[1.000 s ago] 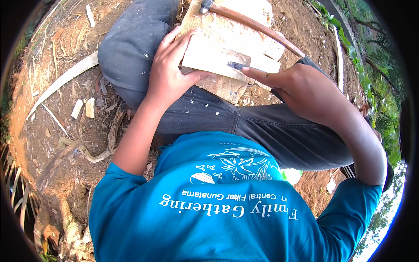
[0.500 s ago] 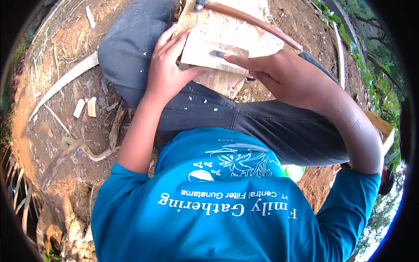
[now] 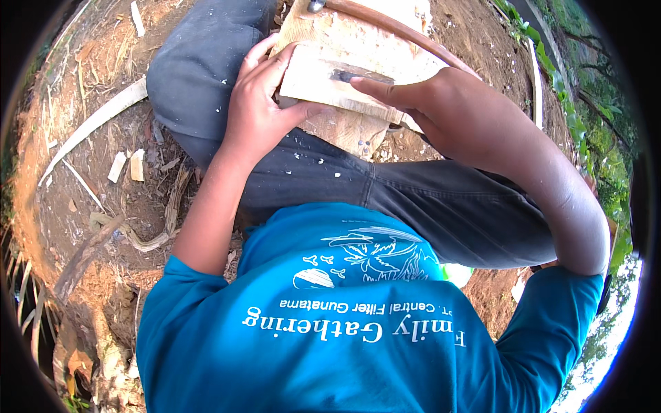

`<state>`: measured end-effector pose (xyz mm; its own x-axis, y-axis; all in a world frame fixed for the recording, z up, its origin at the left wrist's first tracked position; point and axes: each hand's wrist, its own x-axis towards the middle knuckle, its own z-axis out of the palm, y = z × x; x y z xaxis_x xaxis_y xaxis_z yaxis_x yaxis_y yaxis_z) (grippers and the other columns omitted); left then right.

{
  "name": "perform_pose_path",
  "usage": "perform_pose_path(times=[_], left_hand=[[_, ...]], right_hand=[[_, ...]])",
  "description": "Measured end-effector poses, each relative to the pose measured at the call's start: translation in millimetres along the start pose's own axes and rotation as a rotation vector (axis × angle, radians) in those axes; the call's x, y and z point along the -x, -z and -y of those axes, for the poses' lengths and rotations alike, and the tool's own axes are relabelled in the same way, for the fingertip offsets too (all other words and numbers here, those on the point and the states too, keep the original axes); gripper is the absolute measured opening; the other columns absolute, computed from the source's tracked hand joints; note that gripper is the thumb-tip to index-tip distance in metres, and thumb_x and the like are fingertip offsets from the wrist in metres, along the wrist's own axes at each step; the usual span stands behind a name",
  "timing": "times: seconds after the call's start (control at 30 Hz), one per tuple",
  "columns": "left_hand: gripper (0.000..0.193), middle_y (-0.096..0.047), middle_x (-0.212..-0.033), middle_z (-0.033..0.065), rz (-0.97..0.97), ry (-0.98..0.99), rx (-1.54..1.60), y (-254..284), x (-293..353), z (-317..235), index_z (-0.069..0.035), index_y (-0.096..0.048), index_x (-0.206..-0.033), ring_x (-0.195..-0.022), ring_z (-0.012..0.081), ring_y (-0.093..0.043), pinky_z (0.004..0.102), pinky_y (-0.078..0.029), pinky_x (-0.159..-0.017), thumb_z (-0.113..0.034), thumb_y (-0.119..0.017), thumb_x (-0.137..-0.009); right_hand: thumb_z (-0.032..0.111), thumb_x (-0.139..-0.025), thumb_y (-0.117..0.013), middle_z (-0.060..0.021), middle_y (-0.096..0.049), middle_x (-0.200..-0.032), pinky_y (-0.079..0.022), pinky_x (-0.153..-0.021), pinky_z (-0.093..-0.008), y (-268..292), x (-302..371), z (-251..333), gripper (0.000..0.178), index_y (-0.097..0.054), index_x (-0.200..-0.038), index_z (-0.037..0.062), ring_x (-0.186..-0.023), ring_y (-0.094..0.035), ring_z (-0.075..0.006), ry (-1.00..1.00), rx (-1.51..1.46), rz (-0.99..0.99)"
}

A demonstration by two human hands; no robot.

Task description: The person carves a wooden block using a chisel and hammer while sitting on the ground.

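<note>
My left hand [image 3: 265,96] grips the left end of a pale wooden block [image 3: 310,77], thumb along the near edge and fingers over the far side. A shallow slot runs along the block's upper face. My right hand [image 3: 447,113] is closed round a chisel [image 3: 341,75], index finger stretched forward along it. Only the chisel's short dark blade shows, lying in the slot; the handle is mostly hidden in my palm. Beneath the block is a larger rough piece of wood [image 3: 348,131], between my legs.
A hammer with a brown wooden handle [image 3: 399,29] lies across the far part of the larger wood. On the soil at the left are a long curved pale strip [image 3: 89,127], small wood offcuts [image 3: 137,165] and roots [image 3: 162,237]. Green plants [image 3: 578,117] grow at the right.
My right hand and the chisel have shifted only slightly over the block. The block has tilted a little, its right end lower. The whole view has drifted slightly.
</note>
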<state>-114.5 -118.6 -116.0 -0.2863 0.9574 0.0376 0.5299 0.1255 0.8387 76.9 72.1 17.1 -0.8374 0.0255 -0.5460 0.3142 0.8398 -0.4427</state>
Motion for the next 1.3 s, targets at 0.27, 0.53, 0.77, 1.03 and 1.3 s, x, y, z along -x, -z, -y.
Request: perform_pose_path(times=[0.27, 0.53, 0.77, 1.03, 1.3], left_hand=[[0.078, -0.072, -0.125, 0.0151, 0.000, 0.008, 0.003, 1, 0, -5, 0.005, -0.063, -0.134, -0.139, 0.0347, -0.050, 0.0455, -0.044, -0.113, -0.017, -0.093, -0.066], [0.078, -0.073, -0.120, 0.0152, 0.013, 0.064, 0.120, 3, -5, -3, 0.006, -0.064, -0.132, -0.136, 0.0329, -0.052, 0.0439, -0.046, -0.110, -0.020, -0.095, -0.066], [0.077, -0.074, -0.118, 0.0150, -0.005, 0.019, 0.074, 0, 0, -3, 0.006, -0.065, -0.131, -0.131, 0.0314, -0.056, 0.0426, -0.048, -0.107, -0.020, -0.095, -0.065], [0.072, -0.070, -0.125, 0.0140, 0.013, 0.039, 0.079, 2, -1, -2, 0.003, -0.066, -0.132, -0.134, 0.0268, -0.056, 0.0410, -0.050, -0.107, -0.018, -0.094, -0.068], [0.081, -0.060, -0.138, 0.0234, -0.001, 0.010, 0.065, 2, -1, 3, 0.005, -0.065, -0.133, -0.136, 0.0327, -0.054, 0.0430, -0.047, -0.110, -0.029, -0.096, -0.066]], right_hand=[[-0.004, -0.094, -0.055, -0.0228, -0.069, -0.079, -0.051, -0.073, -0.0504, 25, 38, 4, 0.065, -0.055, -0.151, 0.0261, -0.066, -0.068, -0.0370, -0.180, -0.098, 0.151], [-0.005, -0.092, -0.055, -0.0244, -0.068, -0.080, -0.049, -0.072, -0.0521, -4, 1, 3, 0.068, -0.054, -0.151, 0.0271, -0.068, -0.068, -0.0368, -0.062, -0.091, -0.006], [-0.006, -0.093, -0.053, -0.0240, -0.067, -0.079, -0.050, -0.071, -0.0502, 28, 30, 12, 0.067, -0.055, -0.151, 0.0274, -0.068, -0.067, -0.0375, -0.235, -0.054, 0.236], [0.000, -0.095, -0.056, -0.0244, -0.065, -0.074, -0.050, -0.072, -0.0506, 1, 25, 8, 0.063, -0.055, -0.150, 0.0298, -0.065, -0.065, -0.0396, -0.131, -0.016, 0.027], [0.032, -0.097, -0.069, -0.0214, -0.063, -0.071, -0.049, -0.069, -0.0487, -10, -1, 7, 0.056, -0.054, -0.151, 0.0312, -0.066, -0.064, -0.0360, -0.013, -0.005, -0.073]])
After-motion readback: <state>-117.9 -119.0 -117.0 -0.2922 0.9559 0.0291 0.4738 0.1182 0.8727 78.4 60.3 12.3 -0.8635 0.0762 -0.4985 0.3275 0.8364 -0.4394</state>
